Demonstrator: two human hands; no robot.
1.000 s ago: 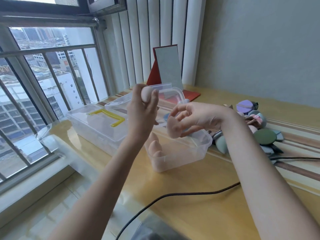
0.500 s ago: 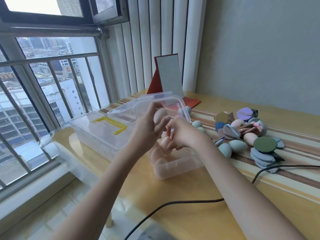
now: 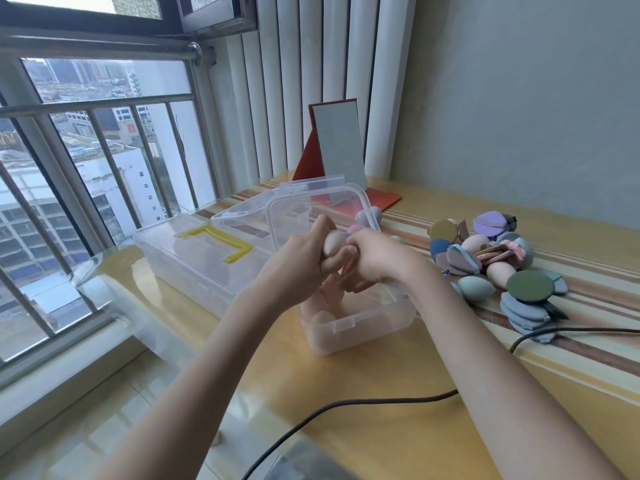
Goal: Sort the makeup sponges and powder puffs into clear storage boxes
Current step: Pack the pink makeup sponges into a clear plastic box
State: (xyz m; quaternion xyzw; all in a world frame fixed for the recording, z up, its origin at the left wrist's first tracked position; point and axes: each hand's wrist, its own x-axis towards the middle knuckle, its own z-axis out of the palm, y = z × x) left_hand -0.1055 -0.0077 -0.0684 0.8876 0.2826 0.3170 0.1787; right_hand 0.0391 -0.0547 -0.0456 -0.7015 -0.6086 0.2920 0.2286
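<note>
- left hand [image 3: 304, 263] grips beige sponge [image 3: 333, 243] above open box [image 3: 360, 327]
- right hand [image 3: 372, 263] fingers curled, touching left; what it holds: can't tell
- puff pile [image 3: 502, 268] right of box

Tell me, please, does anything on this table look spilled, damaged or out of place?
Nothing looks spilled or damaged. The unsorted sponges and puffs lie in a loose heap, expected mid-sorting. One oddity: a black cable trails across the table near the open clear box.
</note>
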